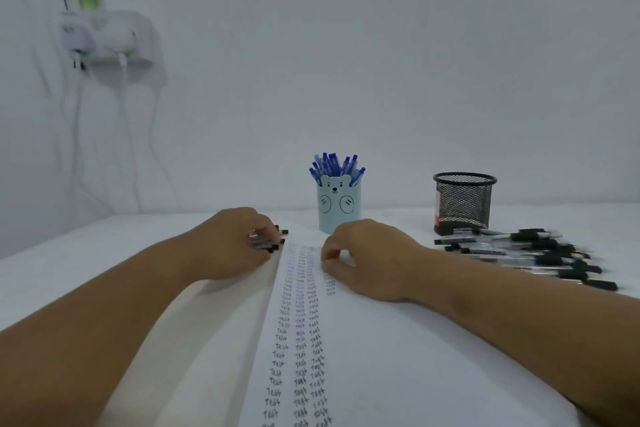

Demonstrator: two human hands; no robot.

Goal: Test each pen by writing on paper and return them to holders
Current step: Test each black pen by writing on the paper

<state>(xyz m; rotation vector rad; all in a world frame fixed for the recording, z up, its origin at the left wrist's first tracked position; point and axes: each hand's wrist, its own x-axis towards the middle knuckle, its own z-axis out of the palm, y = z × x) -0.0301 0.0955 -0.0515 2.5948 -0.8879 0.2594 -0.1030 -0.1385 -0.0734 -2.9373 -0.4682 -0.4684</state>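
A white sheet of paper (346, 340) lies before me, filled with columns of the word "Test". My left hand (232, 243) grips a small bunch of black-capped pens (273, 239) at the paper's upper left edge. My right hand (367, 256) rests on the paper with its fingers loosely curled and nothing in it. Behind the hands stands a light blue bear-faced holder (337, 208) full of blue pens (334, 165). A black mesh holder (464, 203) stands to the right, and nothing sticks out above its rim. A pile of black pens (530, 255) lies in front of it.
The white table (69, 260) meets a white wall behind the holders. On the wall at the upper left hangs a white shelf (110, 38) with cables hanging below and a green bottle on top.
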